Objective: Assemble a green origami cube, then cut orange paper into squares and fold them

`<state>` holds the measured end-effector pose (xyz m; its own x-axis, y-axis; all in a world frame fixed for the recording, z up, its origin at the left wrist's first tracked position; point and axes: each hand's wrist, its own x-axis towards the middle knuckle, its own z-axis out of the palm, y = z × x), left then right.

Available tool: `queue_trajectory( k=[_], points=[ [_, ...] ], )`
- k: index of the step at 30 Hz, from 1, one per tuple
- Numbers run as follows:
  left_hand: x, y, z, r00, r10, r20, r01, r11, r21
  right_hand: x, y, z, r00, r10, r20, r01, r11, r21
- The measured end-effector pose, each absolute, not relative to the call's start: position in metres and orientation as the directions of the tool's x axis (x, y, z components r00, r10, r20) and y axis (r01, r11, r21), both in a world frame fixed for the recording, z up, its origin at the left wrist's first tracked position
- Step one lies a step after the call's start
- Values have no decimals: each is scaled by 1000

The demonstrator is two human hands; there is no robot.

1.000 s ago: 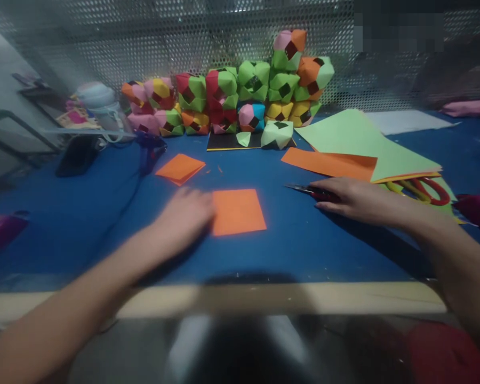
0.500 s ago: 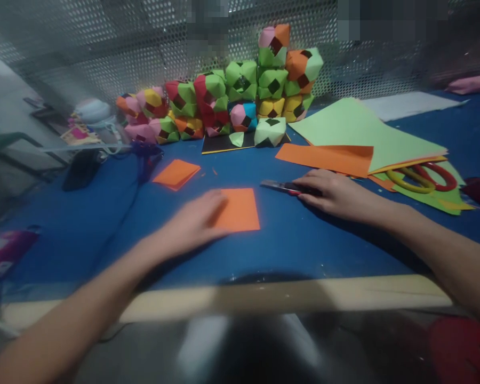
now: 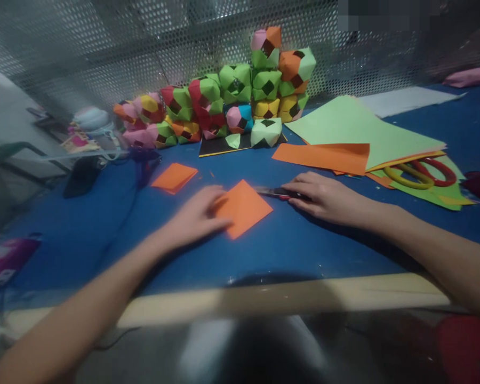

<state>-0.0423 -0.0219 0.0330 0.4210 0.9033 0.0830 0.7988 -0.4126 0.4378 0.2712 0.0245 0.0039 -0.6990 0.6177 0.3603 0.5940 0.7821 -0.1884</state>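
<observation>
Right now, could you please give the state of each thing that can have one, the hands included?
Left hand: thumb and fingers apart on orange paper square
Right hand: gripping cutting tool
Cutting tool: blade exposed
Orange paper square: flat, lying diagonally
Orange papers at left: layered, seemingly folded
Light green sheets: stacked
Scissors: partly hidden; open or shut unclear
Paper balls: assembled, most stacked

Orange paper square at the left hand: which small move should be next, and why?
Probably steady the orange paper square with the left hand, whose thumb lies over it, because the right hand holds a cutting tool, its blade close to the paper.
</observation>
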Motion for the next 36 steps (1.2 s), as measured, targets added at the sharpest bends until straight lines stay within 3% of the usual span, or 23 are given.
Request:
queue_trajectory(
  k=[5,9,16,25,31,36],
  points=[
    [-36,-25,28,519,855,10,797,-488,354,281,24,11,-725,588,358,547,808,-219],
    [-37,-25,29,525,851,-28,813,-491,312,295,26,22,-790,558,253,500,826,-260],
    [-40,-25,29,531,847,-24,811,-500,303,303,25,34,-845,520,125,449,817,-363],
    [-32,-16,44,591,807,21,790,-583,187,304,28,31,-838,538,95,470,798,-377],
    [-7,-3,45,675,734,-77,734,-656,177,304,27,36,-837,542,77,481,795,-368],
    [-2,7,30,646,744,-171,763,-623,175,303,26,39,-840,538,63,478,791,-380]
  ],
)
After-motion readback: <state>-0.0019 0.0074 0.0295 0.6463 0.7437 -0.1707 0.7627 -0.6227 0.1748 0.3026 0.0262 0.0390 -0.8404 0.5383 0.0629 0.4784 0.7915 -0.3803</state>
